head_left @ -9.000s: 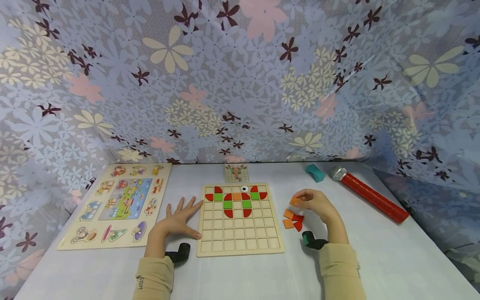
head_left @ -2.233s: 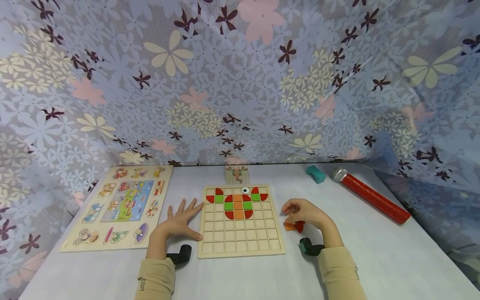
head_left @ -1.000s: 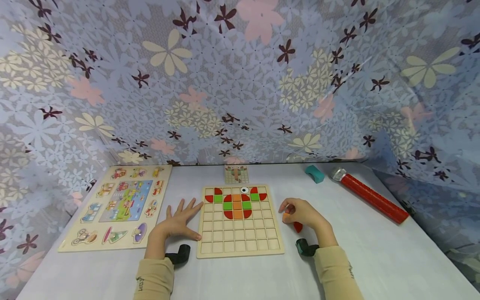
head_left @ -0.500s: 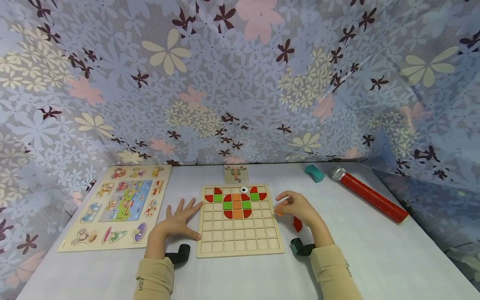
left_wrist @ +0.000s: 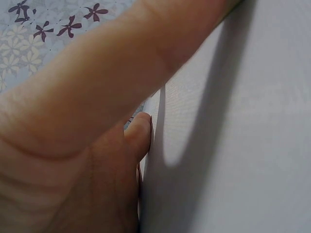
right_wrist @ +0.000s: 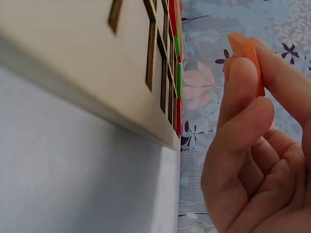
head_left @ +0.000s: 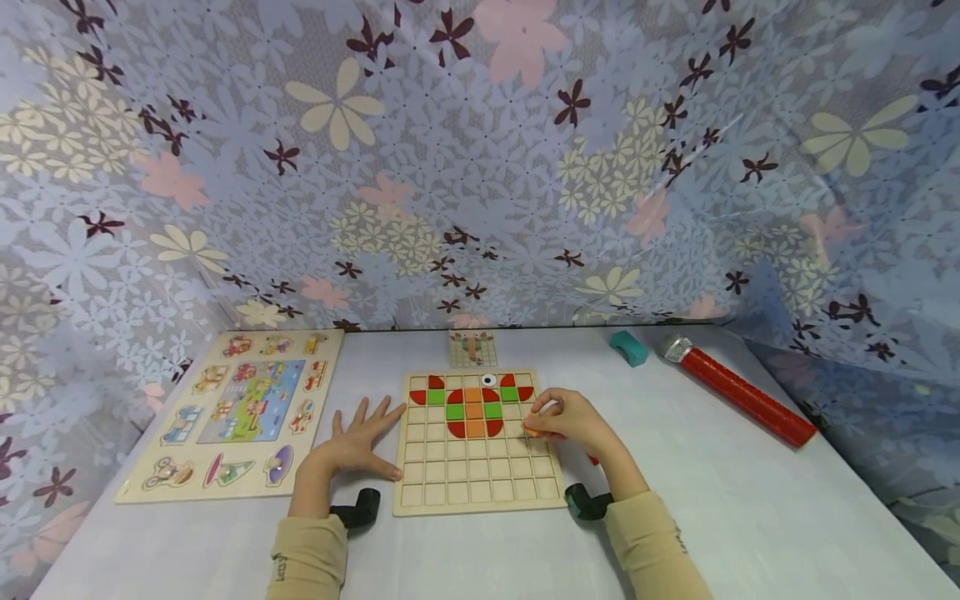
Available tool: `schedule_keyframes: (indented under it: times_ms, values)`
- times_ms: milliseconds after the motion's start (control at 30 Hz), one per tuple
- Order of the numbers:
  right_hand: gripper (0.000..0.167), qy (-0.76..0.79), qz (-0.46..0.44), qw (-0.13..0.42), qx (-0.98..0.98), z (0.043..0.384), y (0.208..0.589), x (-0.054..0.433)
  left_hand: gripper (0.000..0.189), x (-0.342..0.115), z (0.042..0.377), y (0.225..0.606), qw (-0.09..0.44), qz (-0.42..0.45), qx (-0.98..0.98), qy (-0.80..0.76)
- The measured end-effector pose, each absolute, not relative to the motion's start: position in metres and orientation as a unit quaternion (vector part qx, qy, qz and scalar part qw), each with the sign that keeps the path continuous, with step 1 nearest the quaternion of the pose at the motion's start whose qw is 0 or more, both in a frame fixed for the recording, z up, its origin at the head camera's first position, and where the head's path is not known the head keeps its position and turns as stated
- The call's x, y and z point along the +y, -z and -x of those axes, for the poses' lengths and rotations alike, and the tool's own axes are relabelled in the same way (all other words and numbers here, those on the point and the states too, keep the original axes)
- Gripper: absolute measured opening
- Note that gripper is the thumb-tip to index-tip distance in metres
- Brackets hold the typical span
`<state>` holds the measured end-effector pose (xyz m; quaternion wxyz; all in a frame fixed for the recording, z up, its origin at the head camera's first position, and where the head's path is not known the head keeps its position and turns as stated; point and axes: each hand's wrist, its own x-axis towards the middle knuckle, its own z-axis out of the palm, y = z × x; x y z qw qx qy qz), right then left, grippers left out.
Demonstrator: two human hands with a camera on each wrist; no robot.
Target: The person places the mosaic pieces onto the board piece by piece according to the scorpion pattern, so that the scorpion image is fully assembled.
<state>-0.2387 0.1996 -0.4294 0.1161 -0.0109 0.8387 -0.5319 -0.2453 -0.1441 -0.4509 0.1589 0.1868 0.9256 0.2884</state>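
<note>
The wooden grid board [head_left: 457,502] lies on the table, its upper rows holding red, green and orange tiles and a round eye piece [head_left: 489,380]. Over the board's right side, my right hand [head_left: 573,421] pinches an orange tile [right_wrist: 247,53] between thumb and fingers. A red piece [head_left: 593,459] on the table is mostly hidden behind the right wrist. My left hand [head_left: 356,448] rests with fingers spread, thumb and fingertips against the board's left edge. In the left wrist view, that hand's fingers [left_wrist: 141,133] lie along the white tabletop.
A small pattern card [head_left: 473,348] lies behind the board. On the left is a wooden picture puzzle [head_left: 217,490]. A teal arch block [head_left: 629,348] and a red toy microphone [head_left: 738,392] lie at the back right. Floral cloth hangs behind the table.
Two orange tiles were added below the first one on the board. My right hand took another orange tile from the table and moved left over the board. My left hand stayed put.
</note>
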Motion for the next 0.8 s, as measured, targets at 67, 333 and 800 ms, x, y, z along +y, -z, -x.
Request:
schedule_keyframes:
  times_ms: [67, 333, 800]
  values:
    - [0.025, 0.538, 0.018, 0.108, 0.836, 0.237, 0.428, 0.198, 0.109, -0.144, 0.245, 0.451, 0.159, -0.186, 0.926, -0.287]
    - [0.023, 0.546, 0.078, 0.103, 0.828, 0.235, 0.421, 0.18, 0.109, -0.145, 0.246, 0.449, 0.157, -0.188, 0.926, -0.287]
    - [0.012, 0.474, 0.082, 0.077, 0.873, 0.234, 0.421, 0.134, 0.11, -0.145, 0.246, 0.449, 0.158, -0.186, 0.926, -0.288]
